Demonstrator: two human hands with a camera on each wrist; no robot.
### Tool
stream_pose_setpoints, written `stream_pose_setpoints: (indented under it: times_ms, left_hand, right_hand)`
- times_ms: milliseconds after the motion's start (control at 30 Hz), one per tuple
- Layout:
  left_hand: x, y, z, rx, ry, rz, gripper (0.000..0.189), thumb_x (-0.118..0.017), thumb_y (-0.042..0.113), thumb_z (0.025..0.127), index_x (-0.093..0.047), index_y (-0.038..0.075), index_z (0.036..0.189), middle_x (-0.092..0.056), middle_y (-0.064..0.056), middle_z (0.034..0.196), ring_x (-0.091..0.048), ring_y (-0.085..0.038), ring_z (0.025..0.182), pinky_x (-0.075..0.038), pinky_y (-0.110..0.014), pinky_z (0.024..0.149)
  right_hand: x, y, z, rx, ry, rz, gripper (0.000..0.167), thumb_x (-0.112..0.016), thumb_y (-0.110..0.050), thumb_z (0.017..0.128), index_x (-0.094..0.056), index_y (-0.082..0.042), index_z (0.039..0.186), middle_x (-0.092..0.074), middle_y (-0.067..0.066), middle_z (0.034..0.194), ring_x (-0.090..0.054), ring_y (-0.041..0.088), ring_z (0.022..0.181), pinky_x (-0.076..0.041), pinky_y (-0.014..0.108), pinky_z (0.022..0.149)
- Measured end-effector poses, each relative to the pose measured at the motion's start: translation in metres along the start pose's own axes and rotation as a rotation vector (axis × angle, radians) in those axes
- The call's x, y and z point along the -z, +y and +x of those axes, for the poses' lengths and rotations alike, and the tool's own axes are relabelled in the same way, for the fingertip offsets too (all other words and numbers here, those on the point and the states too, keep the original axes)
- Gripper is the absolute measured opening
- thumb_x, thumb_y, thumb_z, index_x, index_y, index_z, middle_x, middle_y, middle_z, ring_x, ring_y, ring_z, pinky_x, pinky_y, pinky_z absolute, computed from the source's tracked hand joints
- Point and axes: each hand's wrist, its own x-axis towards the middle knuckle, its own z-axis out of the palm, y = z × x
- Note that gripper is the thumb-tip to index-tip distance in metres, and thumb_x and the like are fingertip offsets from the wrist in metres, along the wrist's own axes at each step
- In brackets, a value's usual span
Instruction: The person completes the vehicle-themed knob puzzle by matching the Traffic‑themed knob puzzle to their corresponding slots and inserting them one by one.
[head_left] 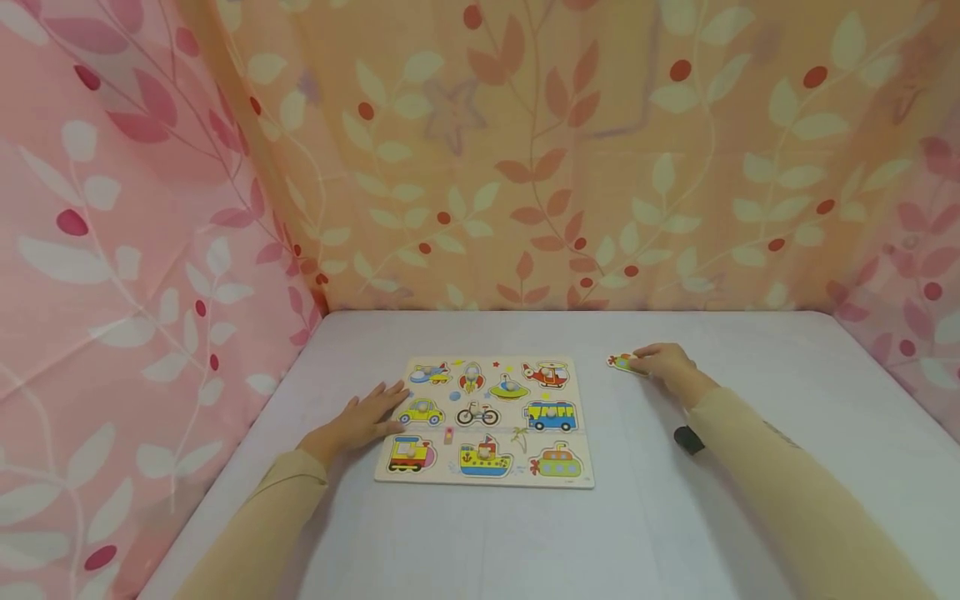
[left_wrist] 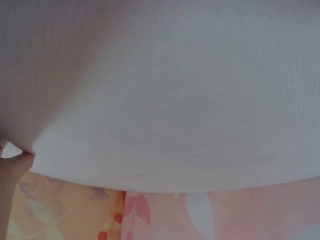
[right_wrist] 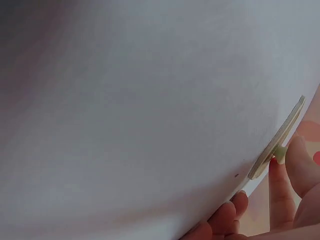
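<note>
A wooden peg puzzle board (head_left: 480,425) with vehicle pictures lies flat on the white table. My left hand (head_left: 360,425) rests at its left edge, fingers spread, near the yellow car piece (head_left: 422,412). To the right of the board, my right hand (head_left: 667,364) pinches a green submarine puzzle piece (head_left: 621,362) by its small knob. In the right wrist view this piece (right_wrist: 277,140) appears edge-on, tilted, close over the tabletop. Several knobbed pieces sit in the board; the submarine picture (head_left: 557,462) at its lower right shows no knob.
The white tabletop (head_left: 480,542) extends around the board. Behind it hangs an orange leaf-patterned cloth (head_left: 480,167), with pink patterned cloth (head_left: 135,250) at the left. A small black object (head_left: 688,439) shows beside the right forearm.
</note>
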Motion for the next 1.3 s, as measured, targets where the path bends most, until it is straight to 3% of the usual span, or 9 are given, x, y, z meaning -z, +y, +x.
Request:
stream_pose_setpoints:
  times_ms: [133,333,567,700,867,1100,1300]
  left_hand:
    - [0.0,0.0,0.001,-0.012,0.006,0.005,0.075,-0.055,0.047,0.095,-0.028,0.009,0.153,-0.018,-0.013,0.16,-0.004,-0.042,0.146,-0.001,-0.07,0.108]
    - [0.0,0.002,0.001,-0.028,0.007,-0.002,0.075,-0.055,0.048,0.095,-0.029,0.009,0.153,-0.019,-0.013,0.16,-0.005,-0.042,0.146,-0.001,-0.07,0.108]
    - [-0.001,0.003,0.002,-0.033,0.006,-0.006,0.075,-0.056,0.047,0.095,-0.029,0.009,0.153,-0.02,-0.013,0.16,-0.006,-0.042,0.146,-0.002,-0.07,0.108]
    - [-0.001,0.003,0.002,-0.019,0.004,0.002,0.075,-0.055,0.048,0.095,-0.029,0.01,0.153,-0.02,-0.012,0.16,-0.006,-0.041,0.146,-0.002,-0.07,0.108]
    - [0.001,0.004,0.0,-0.014,0.008,0.004,0.074,-0.055,0.047,0.095,-0.029,0.009,0.153,-0.02,-0.013,0.16,-0.006,-0.042,0.146,-0.002,-0.071,0.107]
    - [0.001,0.003,-0.001,-0.016,0.013,0.006,0.074,-0.055,0.047,0.096,-0.029,0.008,0.153,-0.02,-0.014,0.16,-0.006,-0.042,0.146,-0.003,-0.071,0.107]
    - [0.001,0.003,-0.003,-0.026,0.016,-0.007,0.074,-0.056,0.046,0.096,-0.03,0.006,0.152,-0.019,-0.015,0.159,-0.006,-0.043,0.145,-0.003,-0.072,0.107]
  right_hand:
    - [-0.001,-0.004,-0.004,-0.021,0.044,0.016,0.043,-0.066,-0.024,0.091,-0.061,0.001,0.125,-0.054,0.026,0.127,-0.037,0.043,0.113,-0.031,0.051,0.095]
    - [-0.003,-0.004,-0.009,-0.011,0.079,0.023,0.034,-0.069,-0.019,0.089,-0.065,0.004,0.114,-0.057,0.026,0.118,-0.036,0.045,0.109,-0.029,0.051,0.092]
    - [0.0,0.004,-0.003,-0.015,0.034,0.104,0.033,-0.067,-0.014,0.091,-0.062,0.01,0.112,-0.054,0.025,0.121,-0.045,0.03,0.099,-0.038,0.031,0.074]
    - [0.001,0.004,-0.002,-0.032,0.015,0.121,0.031,-0.068,-0.015,0.09,-0.062,0.008,0.111,-0.05,0.026,0.126,-0.044,0.031,0.103,-0.038,0.03,0.076]
    - [0.001,0.001,-0.008,0.02,-0.019,0.119,0.031,-0.069,-0.013,0.09,-0.063,0.009,0.111,-0.048,0.028,0.13,-0.043,0.034,0.109,-0.039,0.032,0.08]
    - [0.002,-0.009,-0.024,0.053,-0.051,0.052,0.03,-0.067,-0.015,0.091,-0.063,0.008,0.111,-0.045,0.03,0.133,-0.04,0.038,0.116,-0.036,0.044,0.095]
    - [0.0,-0.014,-0.038,0.118,-0.056,0.007,0.026,-0.072,-0.013,0.088,-0.065,0.008,0.102,-0.055,0.023,0.107,-0.045,0.035,0.1,-0.038,0.036,0.08]
